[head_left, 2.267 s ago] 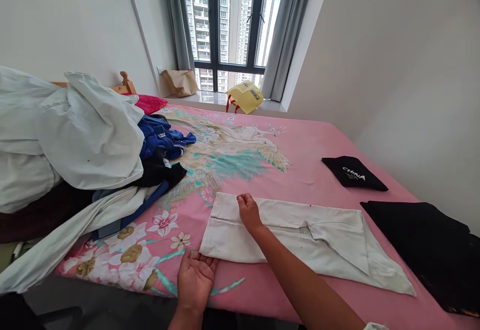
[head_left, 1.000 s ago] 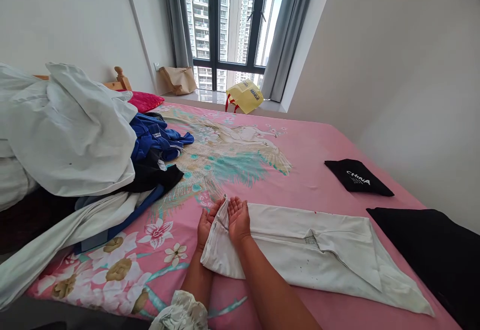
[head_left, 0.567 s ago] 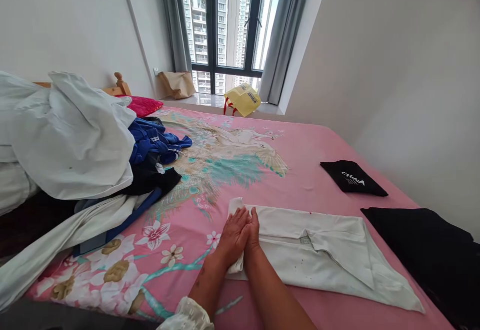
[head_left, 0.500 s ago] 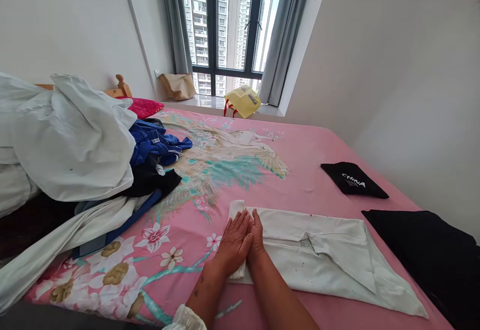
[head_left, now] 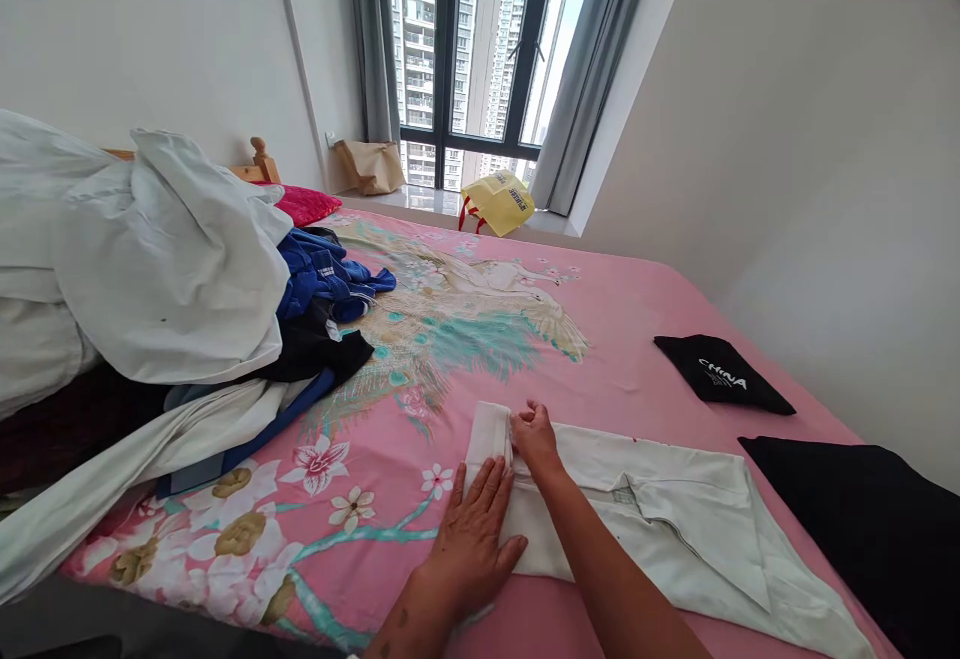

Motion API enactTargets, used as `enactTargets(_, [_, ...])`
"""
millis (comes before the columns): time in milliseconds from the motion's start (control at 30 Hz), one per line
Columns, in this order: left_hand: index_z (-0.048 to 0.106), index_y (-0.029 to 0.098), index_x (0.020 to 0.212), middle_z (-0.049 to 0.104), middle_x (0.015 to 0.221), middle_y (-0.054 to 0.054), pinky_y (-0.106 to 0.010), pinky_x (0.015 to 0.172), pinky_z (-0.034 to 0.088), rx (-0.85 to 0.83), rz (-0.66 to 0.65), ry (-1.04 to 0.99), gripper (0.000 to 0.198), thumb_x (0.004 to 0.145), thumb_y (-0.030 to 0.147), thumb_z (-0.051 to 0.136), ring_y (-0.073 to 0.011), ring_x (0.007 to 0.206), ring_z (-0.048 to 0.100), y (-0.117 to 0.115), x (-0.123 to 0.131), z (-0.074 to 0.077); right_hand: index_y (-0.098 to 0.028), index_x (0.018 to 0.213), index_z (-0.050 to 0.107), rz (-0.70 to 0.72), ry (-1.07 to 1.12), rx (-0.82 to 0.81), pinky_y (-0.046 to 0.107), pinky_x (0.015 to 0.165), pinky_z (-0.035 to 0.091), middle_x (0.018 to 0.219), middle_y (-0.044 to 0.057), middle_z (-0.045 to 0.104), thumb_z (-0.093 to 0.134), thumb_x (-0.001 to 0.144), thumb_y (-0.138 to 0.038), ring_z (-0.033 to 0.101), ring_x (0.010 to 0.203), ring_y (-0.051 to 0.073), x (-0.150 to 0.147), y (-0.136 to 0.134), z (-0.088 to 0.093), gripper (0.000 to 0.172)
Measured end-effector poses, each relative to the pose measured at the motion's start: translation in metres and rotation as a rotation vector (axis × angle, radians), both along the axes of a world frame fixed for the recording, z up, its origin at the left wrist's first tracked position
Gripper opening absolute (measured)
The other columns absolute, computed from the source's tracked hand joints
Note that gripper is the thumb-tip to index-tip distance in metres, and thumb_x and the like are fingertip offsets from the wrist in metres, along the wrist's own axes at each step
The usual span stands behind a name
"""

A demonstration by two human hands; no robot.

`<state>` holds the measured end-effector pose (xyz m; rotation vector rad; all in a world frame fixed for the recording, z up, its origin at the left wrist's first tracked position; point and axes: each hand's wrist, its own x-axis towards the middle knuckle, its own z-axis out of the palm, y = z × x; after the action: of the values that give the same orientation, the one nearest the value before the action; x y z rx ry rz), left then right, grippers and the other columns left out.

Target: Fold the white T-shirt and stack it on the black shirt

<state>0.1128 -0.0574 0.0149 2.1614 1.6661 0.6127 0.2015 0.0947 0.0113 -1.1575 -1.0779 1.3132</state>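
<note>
A pair of white trousers [head_left: 675,499] lies folded lengthwise on the bed, with one narrow end turned over into a band. My left hand [head_left: 480,529] rests flat on the near part of that band, fingers stretched and thumb out to the side. Just beyond it, my right hand [head_left: 535,436] is closed at the inner edge of the band, fingers curled and pinching the cloth there. The wide end of the trousers spreads to the right, with a slanted flap and a dark line along it.
The pink bed sheet [head_left: 615,289] has a bird and flower print. A heap of clothes, topped by white cloth [head_left: 172,259], rises at left. Two folded black garments, one a printed piece [head_left: 724,373], lie at right. A yellow bag [head_left: 497,203] and brown paper bag [head_left: 371,167] sit by the window.
My hands, pressed together on the band before, have come apart. The left has slid nearer and flattened; the right has moved farther off and closed on the fold's edge. The view has shifted slightly.
</note>
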Motion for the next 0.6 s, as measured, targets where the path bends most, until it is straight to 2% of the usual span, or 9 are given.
enactTargets(67, [0.003, 0.027, 0.144, 0.012, 0.151, -0.005, -0.052, 0.112, -0.005, 0.0, 0.007, -0.024, 0.074, 0.084, 0.05, 0.041, -0.0264, 0.139, 0.01, -0.002, 0.002, -0.001, -0.018, 0.112, 0.056, 0.037, -0.224, 0.258, 0.043, 0.104, 0.029, 0.124, 0.01, 0.055, 0.06, 0.069, -0.031, 0.044, 0.12, 0.023, -0.003, -0.009, 0.009, 0.045])
enactTargets(133, [0.004, 0.028, 0.144, 0.014, 0.151, -0.004, -0.053, 0.112, -0.005, 0.004, 0.011, -0.034, 0.078, 0.081, 0.05, 0.046, -0.0276, 0.139, 0.009, -0.003, 0.004, -0.004, -0.021, 0.116, 0.056, 0.213, -0.435, 0.468, 0.045, 0.111, 0.01, 0.131, 0.007, 0.05, 0.055, 0.075, -0.032, 0.033, 0.13, 0.022, -0.01, -0.019, 0.01, 0.042])
enactTargets(167, [0.005, 0.029, 0.144, 0.015, 0.151, -0.004, -0.053, 0.112, -0.005, 0.012, 0.015, -0.034, 0.079, 0.08, 0.05, 0.048, -0.0282, 0.139, 0.009, -0.003, 0.005, -0.006, -0.021, 0.117, 0.057, 0.317, -0.507, 0.493, 0.046, 0.111, 0.003, 0.133, 0.007, 0.049, 0.055, 0.077, -0.032, 0.03, 0.132, 0.022, -0.015, -0.023, 0.007, 0.042])
enactTargets(200, [0.006, 0.028, 0.144, 0.015, 0.151, -0.004, -0.054, 0.112, -0.004, 0.024, 0.019, -0.032, 0.08, 0.08, 0.049, 0.049, -0.0288, 0.139, 0.008, -0.003, 0.006, -0.008, -0.02, 0.117, 0.057, 0.409, -0.577, 0.477, 0.046, 0.11, -0.002, 0.134, 0.008, 0.048, 0.056, 0.077, -0.032, 0.029, 0.133, 0.022, -0.02, -0.026, 0.002, 0.043])
enactTargets(267, [0.009, 0.027, 0.144, 0.017, 0.151, -0.005, -0.055, 0.112, -0.003, 0.046, 0.021, -0.017, 0.078, 0.08, 0.05, 0.047, -0.0297, 0.139, 0.008, -0.002, 0.006, -0.012, -0.016, 0.121, 0.055, 0.504, -0.716, 0.393, 0.046, 0.109, -0.007, 0.138, 0.012, 0.041, 0.058, 0.076, -0.032, 0.026, 0.134, 0.024, -0.03, -0.028, -0.012, 0.049])
enactTargets(333, [0.01, 0.025, 0.144, 0.022, 0.15, -0.007, -0.055, 0.112, -0.002, 0.051, 0.005, 0.01, 0.077, 0.081, 0.052, 0.045, -0.0294, 0.138, 0.012, 0.001, 0.005, -0.014, -0.014, 0.125, 0.051, 0.524, -0.816, 0.319, 0.047, 0.107, -0.012, 0.141, 0.014, 0.034, 0.06, 0.074, -0.033, 0.023, 0.135, 0.024, -0.039, -0.023, -0.025, 0.055])
enactTargets(400, [0.011, 0.024, 0.144, 0.023, 0.149, -0.008, -0.055, 0.111, -0.003, 0.035, -0.002, 0.037, 0.076, 0.082, 0.053, 0.044, -0.0288, 0.138, 0.015, 0.002, 0.005, -0.013, -0.015, 0.127, 0.049, 0.515, -0.829, 0.285, 0.047, 0.106, -0.015, 0.143, 0.013, 0.032, 0.062, 0.073, -0.034, 0.021, 0.136, 0.024, -0.044, -0.015, -0.029, 0.058])
enactTargets(500, [0.01, 0.025, 0.144, 0.02, 0.15, -0.008, -0.059, 0.11, -0.003, 0.004, 0.025, 0.058, 0.075, 0.082, 0.051, 0.043, -0.0292, 0.138, 0.013, -0.005, 0.01, -0.01, -0.018, 0.122, 0.053, 0.489, -0.688, 0.214, 0.048, 0.106, -0.013, 0.14, 0.012, 0.037, 0.064, 0.072, -0.038, 0.025, 0.135, 0.022, -0.043, -0.004, -0.018, 0.055])
enactTargets(600, [0.014, 0.029, 0.143, 0.017, 0.151, -0.006, -0.061, 0.109, 0.0, 0.002, 0.049, 0.028, 0.069, 0.083, 0.045, 0.044, -0.0296, 0.138, 0.012, -0.029, 0.017, -0.017, -0.02, 0.118, 0.057, 0.404, -0.506, 0.15, 0.051, 0.108, -0.004, 0.138, 0.01, 0.042, 0.053, 0.08, -0.046, 0.023, 0.135, 0.023, -0.027, -0.009, 0.004, 0.046])
